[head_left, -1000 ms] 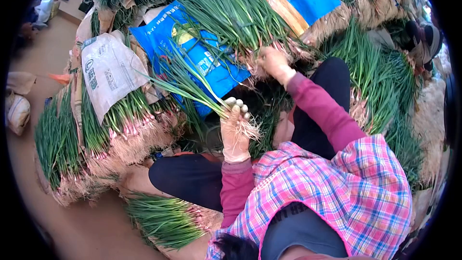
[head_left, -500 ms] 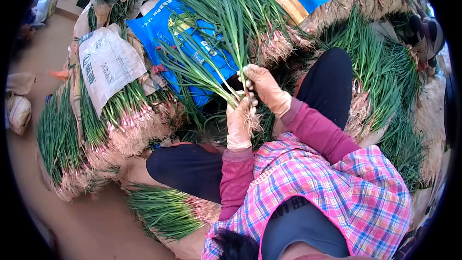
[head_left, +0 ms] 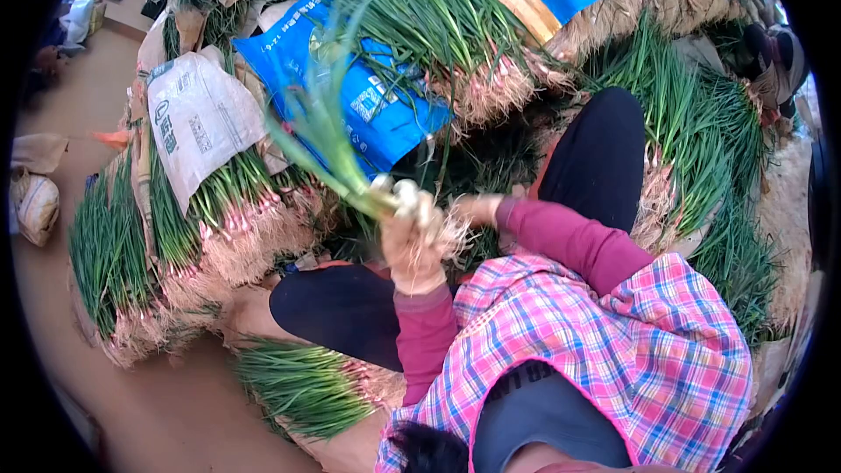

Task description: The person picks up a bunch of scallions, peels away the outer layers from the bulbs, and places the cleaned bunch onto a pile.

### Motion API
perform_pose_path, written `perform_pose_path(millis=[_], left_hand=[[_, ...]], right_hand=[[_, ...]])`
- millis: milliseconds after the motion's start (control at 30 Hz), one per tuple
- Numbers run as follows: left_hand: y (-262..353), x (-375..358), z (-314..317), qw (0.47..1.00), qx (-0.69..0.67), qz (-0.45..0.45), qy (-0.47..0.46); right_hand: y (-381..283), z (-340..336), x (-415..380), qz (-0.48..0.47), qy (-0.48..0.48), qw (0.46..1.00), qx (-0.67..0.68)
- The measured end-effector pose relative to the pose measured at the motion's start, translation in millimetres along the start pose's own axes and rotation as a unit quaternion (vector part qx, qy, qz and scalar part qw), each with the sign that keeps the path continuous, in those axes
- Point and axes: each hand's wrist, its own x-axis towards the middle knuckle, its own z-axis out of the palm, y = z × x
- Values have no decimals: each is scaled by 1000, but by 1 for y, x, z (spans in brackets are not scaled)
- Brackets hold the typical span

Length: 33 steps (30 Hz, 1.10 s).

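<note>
My gloved left hand [head_left: 412, 245] is closed around a small bunch of green onions [head_left: 337, 158]. The leaves lean up and to the left, smeared by motion, and the pale roots [head_left: 454, 235] stick out on the right of the fist. Just beyond those roots is my gloved right hand [head_left: 477, 210], low and blurred, its fingers mostly hidden behind the roots. Past both hands, a large pile of green onions [head_left: 429, 17] lies partly over a blue printed sack [head_left: 293, 48].
Bundled green onions [head_left: 232, 210] under a white sack [head_left: 201, 118] stand to the left. More green onions [head_left: 692, 149] lie along the right. A smaller heap [head_left: 302, 385] rests beside my left knee [head_left: 337, 311]. Brown floor [head_left: 193, 412] shows at lower left.
The bunch in my left hand has swung left and tilted, while that hand moved slightly left and down. My right hand has dropped from the leaves to beside the roots.
</note>
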Motion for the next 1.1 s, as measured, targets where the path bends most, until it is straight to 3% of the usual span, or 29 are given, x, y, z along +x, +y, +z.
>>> perform_pose_path(millis=[33,100,133,167,200,233,267,300,367,433,500,533,567,600,633,733,833,900,967,1033,1100], left_hand=[[6,0,1,997,-27,33,-57],[20,1,13,1000,-4,9,3],[24,3,8,999,24,-20,43],[26,3,3,994,51,-50,87],[20,4,6,976,160,-48,139],[14,5,-5,969,198,-57,138],[8,3,-15,968,190,-74,149],[1,3,-25,967,181,-90,157],[-6,6,-31,963,194,-103,158],[-22,10,-44,944,224,-77,231],[-29,10,-38,934,258,-87,232],[-31,10,-45,939,247,-110,212],[-33,8,-53,943,236,-135,194],[-44,14,-43,942,205,-98,247],[-42,12,-42,946,188,-140,225],[-47,9,-42,922,236,-155,266],[-40,7,-52,932,220,-142,249],[-30,8,-52,950,139,-161,230],[-30,9,-54,947,126,-141,260],[-26,4,-61,958,7,-207,198],[-27,9,-42,968,-28,-179,173]], right_hand=[[-13,34,-3,-129,-46,990,27],[-41,47,-21,-137,8,990,-21],[-54,14,-32,-84,140,985,-57],[-57,-19,-28,-16,275,943,-187],[-64,-60,-35,85,382,798,-459],[-85,-102,-63,148,584,795,-66],[-72,-136,-72,143,654,742,-42],[-59,-160,-74,211,659,711,-126],[-38,-183,-73,210,559,794,-111],[-60,-169,-76,142,612,774,-82],[-88,-132,-84,27,625,780,-17],[-110,-107,-98,-24,590,807,20],[-99,-89,-93,-118,535,835,-53],[-98,-77,-84,-85,472,848,223],[-94,-69,-77,-47,375,791,480],[-85,-96,-73,-90,209,779,584],[-81,-91,-57,-104,275,738,607],[-100,-83,-62,-93,280,648,703],[-99,-73,-59,-75,267,596,753],[-92,-70,-57,-101,249,571,776],[-96,-74,-59,-129,243,565,778]])
